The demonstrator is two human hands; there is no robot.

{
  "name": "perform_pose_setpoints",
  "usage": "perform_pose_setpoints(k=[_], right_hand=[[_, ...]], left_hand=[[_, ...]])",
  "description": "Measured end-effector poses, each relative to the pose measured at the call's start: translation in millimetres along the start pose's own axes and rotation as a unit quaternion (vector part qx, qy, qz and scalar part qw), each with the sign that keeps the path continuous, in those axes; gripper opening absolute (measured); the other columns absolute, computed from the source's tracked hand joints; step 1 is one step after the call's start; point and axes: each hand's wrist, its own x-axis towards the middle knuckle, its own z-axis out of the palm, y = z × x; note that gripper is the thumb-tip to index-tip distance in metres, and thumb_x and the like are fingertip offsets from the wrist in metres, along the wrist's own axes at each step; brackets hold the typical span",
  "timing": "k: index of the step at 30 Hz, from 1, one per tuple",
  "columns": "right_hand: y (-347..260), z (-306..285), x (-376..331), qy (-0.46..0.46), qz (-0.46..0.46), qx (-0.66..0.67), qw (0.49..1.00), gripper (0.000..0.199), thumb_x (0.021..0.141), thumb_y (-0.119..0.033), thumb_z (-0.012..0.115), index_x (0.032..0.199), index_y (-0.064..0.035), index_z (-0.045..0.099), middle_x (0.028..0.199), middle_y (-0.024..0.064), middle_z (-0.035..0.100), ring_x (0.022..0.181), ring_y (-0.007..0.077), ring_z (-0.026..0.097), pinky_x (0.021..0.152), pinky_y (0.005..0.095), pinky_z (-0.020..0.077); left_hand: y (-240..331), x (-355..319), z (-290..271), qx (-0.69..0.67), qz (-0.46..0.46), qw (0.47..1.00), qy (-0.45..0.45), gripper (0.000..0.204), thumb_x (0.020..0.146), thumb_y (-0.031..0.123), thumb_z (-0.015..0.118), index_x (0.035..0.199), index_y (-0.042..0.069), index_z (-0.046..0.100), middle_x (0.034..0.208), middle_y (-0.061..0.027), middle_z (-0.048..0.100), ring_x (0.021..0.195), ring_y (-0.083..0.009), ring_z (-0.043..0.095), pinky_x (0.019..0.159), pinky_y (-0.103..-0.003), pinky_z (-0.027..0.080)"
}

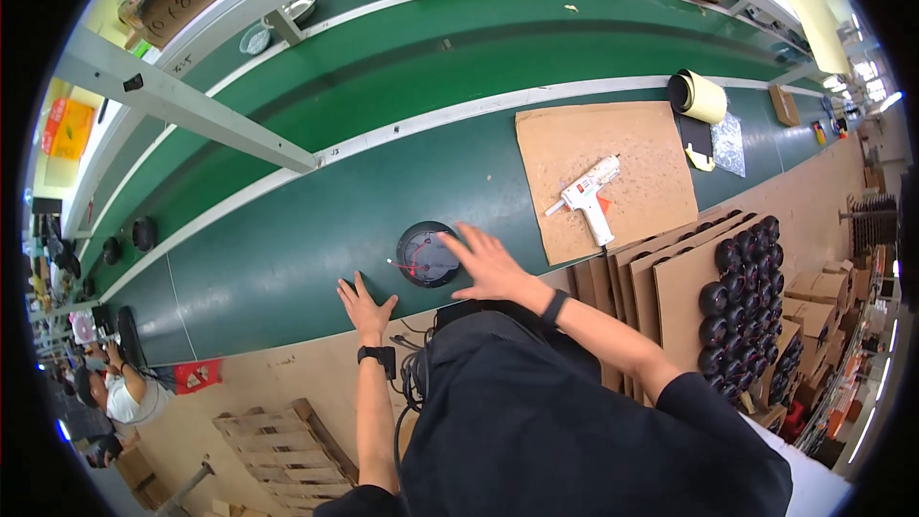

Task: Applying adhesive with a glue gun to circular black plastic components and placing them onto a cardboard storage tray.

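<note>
A round black part (421,251) with red wires across its face lies on the green workbench (278,258), close to the front edge. My right hand (491,266) is at its right side, thumb and fingers apart, the fingertips at or just over its rim; whether they touch I cannot tell. To the left of the part, at the bench edge, my left hand (366,308) has its fingers spread and holds nothing. A white glue gun (586,193) rests on a brown cardboard sheet (546,148) to the right.
Past the cardboard stand a yellow-edged roll (704,98) and bubble wrap (728,146). Cardboard layers with several round black parts (742,292) lean at the right. A metal post (220,124) slants down to the bench. At far left sits another person (132,393).
</note>
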Motion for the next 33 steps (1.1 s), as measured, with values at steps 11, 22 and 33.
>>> perform_pose_setpoints(k=[11, 22, 33], right_hand=[[-31, 49, 81, -0.082, -0.020, -0.179, 0.980, 0.134, 0.048, -0.049, 0.094, 0.158, -0.0295, 0.021, 0.151, 0.0277, 0.031, 0.134, 0.0542, 0.035, 0.087, 0.0719, 0.0448], [-46, -31, -74, 0.123, 0.120, 0.060, 0.983, 0.133, 0.048, -0.044, 0.094, 0.157, -0.0204, 0.022, 0.144, 0.0265, 0.035, 0.129, 0.0481, 0.040, 0.095, 0.0574, 0.0483], [92, -125, -322, 0.314, 0.403, 0.027, 0.859, 0.126, 0.060, -0.052, 0.088, 0.154, -0.0015, 0.021, 0.143, 0.0251, 0.037, 0.132, 0.0454, 0.040, 0.110, 0.0499, 0.0393]], left_hand=[[-22, 3, 7, 0.038, 0.050, 0.998, 0.029, 0.107, 0.069, 0.043, 0.087, 0.152, 0.005, 0.033, 0.157, -0.0335, 0.024, 0.145, -0.0499, 0.024, 0.118, -0.053, 0.030], [-3, 23, 11, 0.166, 0.018, 0.982, -0.084, 0.115, 0.072, 0.049, 0.086, 0.152, 0.000, 0.019, 0.150, -0.0444, 0.022, 0.141, -0.0603, 0.022, 0.113, -0.058, 0.034], [-26, 61, 26, 0.186, 0.005, 0.976, -0.113, 0.117, 0.073, 0.055, 0.083, 0.155, 0.002, 0.018, 0.149, -0.0428, 0.021, 0.138, -0.0563, 0.030, 0.114, -0.060, 0.030]])
